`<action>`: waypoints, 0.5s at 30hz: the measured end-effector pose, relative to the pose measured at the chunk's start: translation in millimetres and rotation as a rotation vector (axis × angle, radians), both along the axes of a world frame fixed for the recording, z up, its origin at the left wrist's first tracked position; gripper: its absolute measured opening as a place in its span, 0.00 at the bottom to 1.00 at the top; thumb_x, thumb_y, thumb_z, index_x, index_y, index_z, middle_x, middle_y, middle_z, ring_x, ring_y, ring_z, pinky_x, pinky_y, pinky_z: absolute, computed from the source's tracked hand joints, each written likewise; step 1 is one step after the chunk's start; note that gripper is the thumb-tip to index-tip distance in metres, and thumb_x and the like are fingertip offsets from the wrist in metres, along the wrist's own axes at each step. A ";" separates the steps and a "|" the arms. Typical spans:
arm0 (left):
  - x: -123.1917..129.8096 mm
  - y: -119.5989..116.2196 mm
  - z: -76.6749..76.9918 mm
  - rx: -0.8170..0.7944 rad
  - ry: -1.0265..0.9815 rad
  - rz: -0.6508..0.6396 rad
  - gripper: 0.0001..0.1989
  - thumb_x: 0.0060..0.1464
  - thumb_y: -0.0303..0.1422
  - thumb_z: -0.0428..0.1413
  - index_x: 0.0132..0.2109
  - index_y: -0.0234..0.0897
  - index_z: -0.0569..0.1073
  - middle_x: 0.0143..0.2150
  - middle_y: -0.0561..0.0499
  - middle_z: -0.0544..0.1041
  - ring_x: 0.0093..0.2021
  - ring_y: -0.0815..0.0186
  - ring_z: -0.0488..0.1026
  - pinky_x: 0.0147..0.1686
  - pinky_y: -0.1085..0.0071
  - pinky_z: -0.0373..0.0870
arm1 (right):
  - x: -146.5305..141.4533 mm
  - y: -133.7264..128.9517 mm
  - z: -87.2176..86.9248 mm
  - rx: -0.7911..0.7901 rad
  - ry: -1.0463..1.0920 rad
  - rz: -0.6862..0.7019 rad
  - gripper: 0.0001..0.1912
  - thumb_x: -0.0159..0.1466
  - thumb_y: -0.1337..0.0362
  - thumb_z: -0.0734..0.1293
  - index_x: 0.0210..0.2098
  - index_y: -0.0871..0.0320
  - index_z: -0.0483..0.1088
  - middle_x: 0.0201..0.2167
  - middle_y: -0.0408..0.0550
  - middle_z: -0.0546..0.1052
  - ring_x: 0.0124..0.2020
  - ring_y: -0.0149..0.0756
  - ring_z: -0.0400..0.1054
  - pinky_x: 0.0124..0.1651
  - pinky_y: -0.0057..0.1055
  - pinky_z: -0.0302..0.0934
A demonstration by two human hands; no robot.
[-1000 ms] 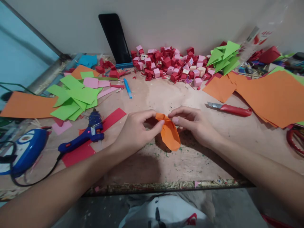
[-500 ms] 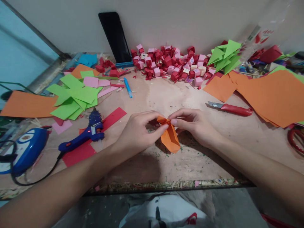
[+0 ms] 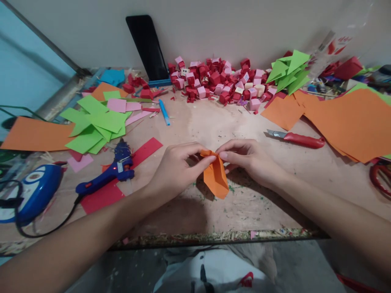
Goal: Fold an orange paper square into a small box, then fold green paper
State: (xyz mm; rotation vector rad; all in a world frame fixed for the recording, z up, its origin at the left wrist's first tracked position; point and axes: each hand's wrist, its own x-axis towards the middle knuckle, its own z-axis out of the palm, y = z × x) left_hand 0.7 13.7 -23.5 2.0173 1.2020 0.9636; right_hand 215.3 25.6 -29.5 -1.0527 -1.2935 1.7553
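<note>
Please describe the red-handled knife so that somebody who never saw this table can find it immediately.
Start from the big stack of orange paper sheets on the right of the wooden table. Just left of its front edge lies the utility knife, beyond the right hand. It alone has a red handle with a short grey blade.

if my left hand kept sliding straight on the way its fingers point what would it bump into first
The left hand points right, its fingertips already pinching the folded orange paper. Just past that is the right hand, which it would probably meet first.

Both forearms reach forward and converge at centre; left hand (image 3: 174, 169) and right hand (image 3: 250, 160) face each other, fingertips nearly touching, thumbs and forefingers pinched, wrists low.
</note>
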 end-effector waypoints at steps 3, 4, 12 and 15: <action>0.9 -1.0 0.5 -0.045 -0.024 0.011 0.06 0.62 0.30 0.62 0.35 0.38 0.78 0.32 0.55 0.81 0.32 0.67 0.76 0.31 0.73 0.71 | 0.5 0.1 -0.4 0.014 -0.020 0.003 0.13 0.60 0.54 0.79 0.37 0.56 0.81 0.35 0.47 0.81 0.35 0.35 0.75 0.36 0.30 0.74; 1.0 -1.3 1.0 -0.047 -0.019 0.014 0.07 0.61 0.30 0.62 0.33 0.38 0.77 0.31 0.55 0.79 0.31 0.68 0.75 0.30 0.73 0.70 | 0.8 0.0 -0.4 0.023 -0.028 -0.002 0.13 0.61 0.53 0.78 0.37 0.56 0.81 0.36 0.47 0.81 0.36 0.35 0.75 0.36 0.29 0.74; -0.8 -2.4 5.1 0.052 0.099 0.131 0.11 0.57 0.29 0.60 0.27 0.39 0.70 0.23 0.57 0.71 0.24 0.69 0.67 0.25 0.71 0.61 | 4.1 -4.2 1.7 0.168 -0.075 0.151 0.24 0.62 0.58 0.78 0.57 0.52 0.76 0.48 0.49 0.81 0.46 0.40 0.75 0.46 0.35 0.72; -0.4 -3.0 6.0 0.076 0.113 0.164 0.12 0.57 0.29 0.60 0.27 0.39 0.69 0.22 0.57 0.69 0.23 0.70 0.66 0.24 0.71 0.60 | 0.8 -7.1 2.1 0.257 -0.165 0.140 0.28 0.63 0.57 0.77 0.61 0.52 0.74 0.52 0.51 0.81 0.46 0.42 0.75 0.47 0.39 0.72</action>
